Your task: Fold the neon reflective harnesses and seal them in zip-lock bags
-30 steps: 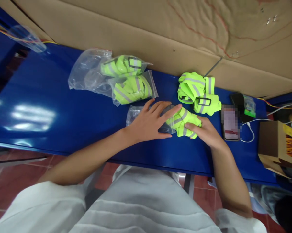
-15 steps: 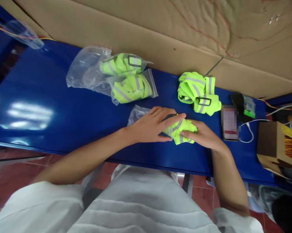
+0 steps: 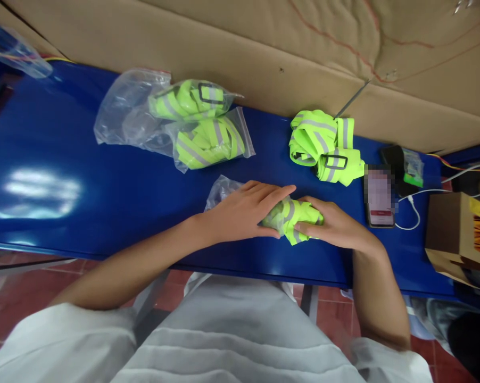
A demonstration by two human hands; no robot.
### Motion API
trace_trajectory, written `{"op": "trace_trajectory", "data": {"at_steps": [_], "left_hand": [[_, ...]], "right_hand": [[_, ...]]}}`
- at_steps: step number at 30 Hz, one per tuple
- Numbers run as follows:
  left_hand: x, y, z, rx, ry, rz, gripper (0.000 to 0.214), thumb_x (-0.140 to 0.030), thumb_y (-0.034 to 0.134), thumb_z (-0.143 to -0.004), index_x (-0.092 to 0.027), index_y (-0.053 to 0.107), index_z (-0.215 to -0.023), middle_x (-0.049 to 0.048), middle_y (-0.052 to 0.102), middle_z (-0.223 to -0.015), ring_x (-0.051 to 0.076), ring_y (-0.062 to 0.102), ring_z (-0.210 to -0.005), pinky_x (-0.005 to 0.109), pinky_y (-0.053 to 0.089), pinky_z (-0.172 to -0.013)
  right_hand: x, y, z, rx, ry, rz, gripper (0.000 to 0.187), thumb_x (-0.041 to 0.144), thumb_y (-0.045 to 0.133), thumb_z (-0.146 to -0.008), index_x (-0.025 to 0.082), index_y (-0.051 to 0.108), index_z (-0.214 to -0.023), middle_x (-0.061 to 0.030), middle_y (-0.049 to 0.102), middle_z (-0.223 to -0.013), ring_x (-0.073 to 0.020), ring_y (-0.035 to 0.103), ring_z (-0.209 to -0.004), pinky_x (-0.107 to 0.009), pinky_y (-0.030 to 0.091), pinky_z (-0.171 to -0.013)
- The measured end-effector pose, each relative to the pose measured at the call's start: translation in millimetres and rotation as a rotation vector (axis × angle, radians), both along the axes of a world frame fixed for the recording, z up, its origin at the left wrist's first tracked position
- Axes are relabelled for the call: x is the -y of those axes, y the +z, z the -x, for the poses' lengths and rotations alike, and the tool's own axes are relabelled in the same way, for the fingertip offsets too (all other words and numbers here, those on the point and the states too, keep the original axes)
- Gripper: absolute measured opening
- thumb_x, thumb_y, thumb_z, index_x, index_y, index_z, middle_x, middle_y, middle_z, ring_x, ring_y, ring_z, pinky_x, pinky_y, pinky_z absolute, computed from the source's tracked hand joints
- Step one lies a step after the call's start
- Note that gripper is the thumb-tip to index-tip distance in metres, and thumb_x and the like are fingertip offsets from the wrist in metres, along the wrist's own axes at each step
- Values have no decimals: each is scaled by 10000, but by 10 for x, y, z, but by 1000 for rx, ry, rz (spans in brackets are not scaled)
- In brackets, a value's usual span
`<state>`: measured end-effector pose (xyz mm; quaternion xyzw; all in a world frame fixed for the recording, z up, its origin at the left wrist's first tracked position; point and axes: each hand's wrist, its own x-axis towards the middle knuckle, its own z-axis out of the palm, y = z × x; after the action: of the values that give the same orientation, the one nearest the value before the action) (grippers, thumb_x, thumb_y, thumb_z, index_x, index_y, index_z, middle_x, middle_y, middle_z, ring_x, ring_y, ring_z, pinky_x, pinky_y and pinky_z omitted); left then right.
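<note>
A folded neon-yellow reflective strap bundle (image 3: pixel 294 218) lies on the blue table (image 3: pixel 84 175), half inside a clear plastic bag (image 3: pixel 222 189). My left hand (image 3: pixel 246 210) lies flat over the bag's mouth, fingers stretched toward the bundle. My right hand (image 3: pixel 331 226) grips the bundle's right end, fingers curled around it. Both hands touch the bundle.
Two filled clear bags of straps (image 3: pixel 206 141) and an empty-looking bag (image 3: pixel 124 111) lie at back left. A loose strap pile (image 3: pixel 323 146) sits at back right beside a phone (image 3: pixel 379 196) with a white cable (image 3: pixel 413 210). A cardboard box (image 3: pixel 457 236) stands at right, cardboard sheets (image 3: pixel 264 48) behind.
My right hand has pushed the strap bundle leftward, deeper into the bag under my left hand. The view has shifted slightly.
</note>
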<state>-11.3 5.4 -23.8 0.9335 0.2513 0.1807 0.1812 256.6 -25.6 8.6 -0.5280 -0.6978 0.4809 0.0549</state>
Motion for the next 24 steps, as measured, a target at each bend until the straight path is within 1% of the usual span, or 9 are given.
{"op": "trace_trajectory", "data": {"at_steps": [2,5,8,11,13,16,19,22,24], "left_hand": [[27,31,-10,-23,-42,-44,1007,-500,843,-828,-114,304,-1586,184,624,-1432,293,597,-1334,400,423,-1146],[55,69,-26,-79,-63,-91,1073,-571,825,-820,-70,280,-1596,223,599,-1454,321,585,-1342,424,420,-1140],[66,80,-35,-143,6,-144,1100,-592,803,-832,-46,259,-1616,261,538,-1519,372,522,-1415,523,348,-1216],[62,67,-34,-185,92,-211,1017,-506,771,-881,-68,250,-1637,251,499,-1565,393,475,-1458,623,236,-1273],[58,59,-34,-192,74,-226,971,-447,749,-900,-71,246,-1640,234,519,-1552,374,498,-1437,617,249,-1273],[63,66,-46,-200,25,-223,927,-384,724,-911,-55,247,-1635,223,557,-1513,341,539,-1388,565,307,-1254],[101,95,-79,-217,12,-244,947,-365,740,-896,-57,239,-1638,221,546,-1518,346,529,-1390,576,322,-1243],[151,116,-122,-239,-6,-273,1020,-388,790,-854,-61,233,-1643,225,536,-1518,369,509,-1401,617,321,-1239],[158,114,-137,-238,-4,-295,1044,-398,810,-833,-67,241,-1643,227,542,-1508,378,522,-1378,626,337,-1225]], "right_hand": [[22,-26,32,-2,-20,-24,354,430,718,-892,187,650,-1139,-24,712,-949,-173,628,-773,-261,454,-645],[44,-75,78,-37,-86,-18,363,405,740,-874,201,631,-1154,-26,711,-986,-179,633,-794,-267,472,-661],[42,-114,118,-140,-204,4,418,455,748,-879,211,587,-1176,-20,690,-1001,-179,631,-821,-269,495,-680],[29,-130,147,-227,-240,39,408,498,726,-901,213,591,-1159,-18,678,-1023,-179,627,-866,-274,507,-723],[27,-131,160,-207,-239,37,374,492,718,-906,214,612,-1134,-16,681,-1027,-183,628,-892,-278,505,-748],[44,-123,173,-114,-270,3,326,463,709,-903,214,618,-1093,-11,686,-986,-193,624,-888,-288,495,-750],[74,-122,192,-58,-294,-33,308,416,720,-882,212,612,-1086,-7,688,-974,-199,624,-891,-303,494,-771],[100,-159,252,-149,-269,-31,329,402,733,-869,204,623,-1107,-22,693,-1063,-215,641,-967,-319,518,-822],[111,-210,322,-258,-310,9,349,422,737,-872,199,620,-1114,-35,688,-1081,-212,653,-957,-318,541,-797]]}}
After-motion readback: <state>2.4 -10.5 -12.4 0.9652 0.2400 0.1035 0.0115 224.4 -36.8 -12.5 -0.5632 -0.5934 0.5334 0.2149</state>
